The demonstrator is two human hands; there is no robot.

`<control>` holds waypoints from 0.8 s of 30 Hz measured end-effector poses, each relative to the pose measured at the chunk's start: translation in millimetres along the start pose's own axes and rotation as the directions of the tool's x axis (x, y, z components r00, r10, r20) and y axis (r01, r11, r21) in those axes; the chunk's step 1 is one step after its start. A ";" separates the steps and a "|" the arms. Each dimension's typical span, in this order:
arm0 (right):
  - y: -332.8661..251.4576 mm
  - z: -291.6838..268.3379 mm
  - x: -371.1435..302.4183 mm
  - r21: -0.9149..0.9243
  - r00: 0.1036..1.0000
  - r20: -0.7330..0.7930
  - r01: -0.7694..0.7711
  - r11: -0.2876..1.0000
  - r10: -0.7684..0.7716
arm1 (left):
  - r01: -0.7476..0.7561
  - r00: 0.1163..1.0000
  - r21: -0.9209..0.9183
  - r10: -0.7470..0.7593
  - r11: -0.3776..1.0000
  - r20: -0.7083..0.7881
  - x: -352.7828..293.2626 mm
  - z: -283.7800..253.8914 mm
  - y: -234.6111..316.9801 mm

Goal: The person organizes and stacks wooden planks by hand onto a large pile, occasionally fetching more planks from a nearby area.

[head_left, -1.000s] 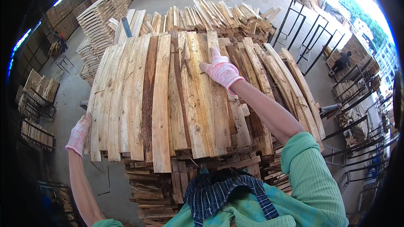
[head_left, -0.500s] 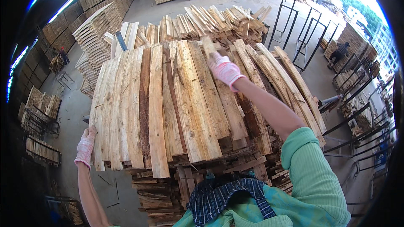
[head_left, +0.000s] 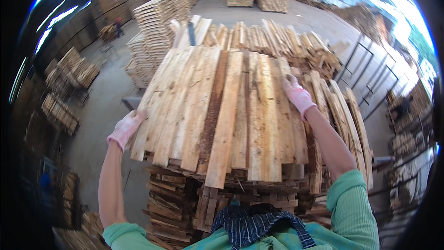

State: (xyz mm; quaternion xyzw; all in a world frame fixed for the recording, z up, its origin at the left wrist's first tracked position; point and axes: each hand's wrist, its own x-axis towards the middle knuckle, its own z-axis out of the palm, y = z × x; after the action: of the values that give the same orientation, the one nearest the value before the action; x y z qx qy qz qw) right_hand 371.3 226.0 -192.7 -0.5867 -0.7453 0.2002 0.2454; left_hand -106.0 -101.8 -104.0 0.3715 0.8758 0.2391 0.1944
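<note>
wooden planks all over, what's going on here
A person stands over a row of wooden planks laid side by side, one dark brown plank among paler ones. The gloved left hand is at the row's left edge. The gloved right hand is on the planks right of the middle, near their far ends; its grip is unclear. More loose boards lie piled beyond.
</note>
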 end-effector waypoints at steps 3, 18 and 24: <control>1.5 -6.4 -2.6 0.055 0.991 0.121 0.041 0.998 -0.048 | 0.060 0.997 -0.107 -0.054 0.992 0.060 12.5 -1.0 -17.9; -53.1 -32.6 -41.5 0.037 0.960 0.279 -0.020 0.999 0.009 | 0.034 0.964 0.431 0.083 0.902 -0.251 41.0 0.9 -63.6; 1.5 -161.3 -46.9 -0.079 0.966 0.191 0.191 0.978 -0.173 | -0.656 0.754 -0.132 0.655 0.743 -0.055 -52.3 90.1 138.0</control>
State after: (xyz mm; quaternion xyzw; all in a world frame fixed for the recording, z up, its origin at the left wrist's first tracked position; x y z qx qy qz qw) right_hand 478.3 182.5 -70.8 -0.5062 -0.8242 0.1933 0.1646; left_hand 51.6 -31.9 -90.8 0.6398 0.6706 0.3551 0.1220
